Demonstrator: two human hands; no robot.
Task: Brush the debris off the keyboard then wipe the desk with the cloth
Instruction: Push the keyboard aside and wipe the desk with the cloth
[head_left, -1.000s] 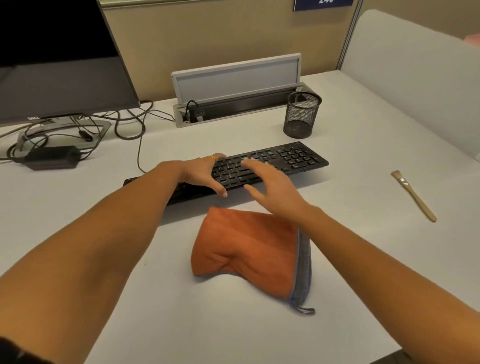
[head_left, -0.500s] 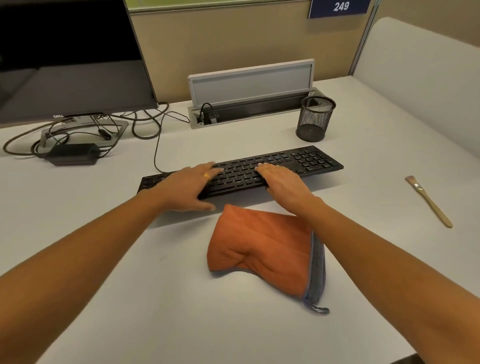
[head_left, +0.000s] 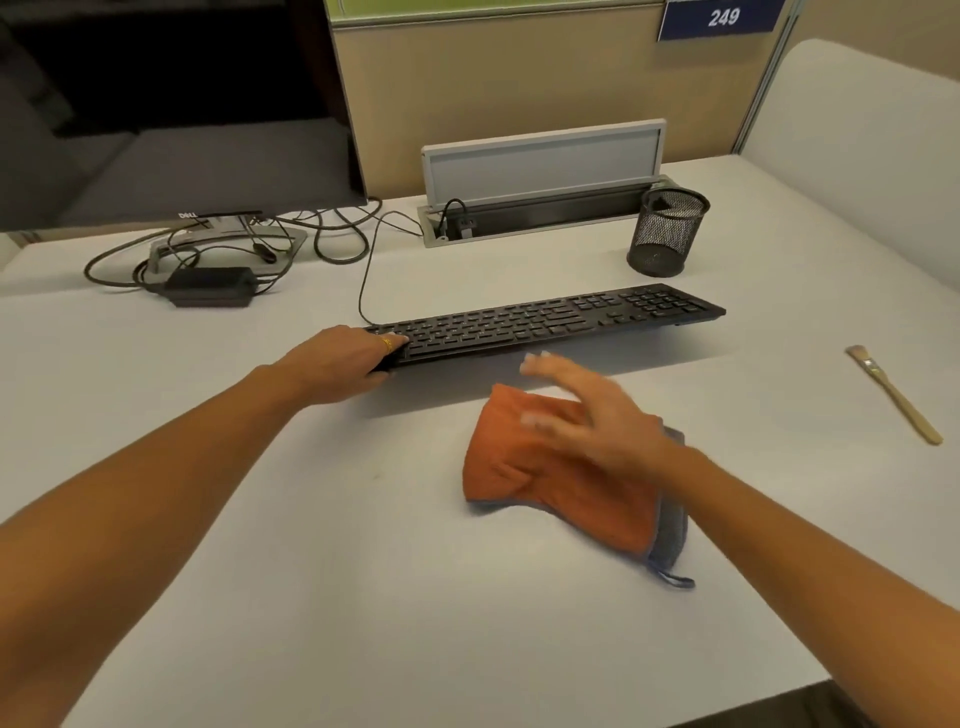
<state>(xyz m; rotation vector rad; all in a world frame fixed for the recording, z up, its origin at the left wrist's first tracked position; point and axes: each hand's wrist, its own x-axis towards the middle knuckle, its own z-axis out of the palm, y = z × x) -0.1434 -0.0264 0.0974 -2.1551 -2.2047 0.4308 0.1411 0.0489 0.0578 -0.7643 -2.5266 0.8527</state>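
**Coach:** You're gripping the left end of the keyboard (head_left: 545, 322) with your left hand (head_left: 337, 364), fingers curling over its corner, and that's steadying it nicely. Your right hand (head_left: 597, 421) is hovering wide, fingers spread and holding nothing, just above the orange cloth (head_left: 519, 483).

**Spotter:** That hand is blurring, so I'm guessing you're swinging it toward the brush (head_left: 896, 397), which is lying untouched well off to your right on the desk (head_left: 363, 597). Brushing is coming first, as I'm reading the task, so you should be passing over the cloth, not picking it up.

**Coach:** When you're taking the brush, be pinching it along the wooden handle. Be sweeping the bristles along the key rows toward the far edge, away from the cloth lying just in front of the keyboard.

**Spotter:** Compared with half a second back, you're no longer resting both palms flat on the keys. Your left hand is now sitting at the keyboard's left end, and your right is now off the keys and over the cloth. The cloth and brush are lying where they were.
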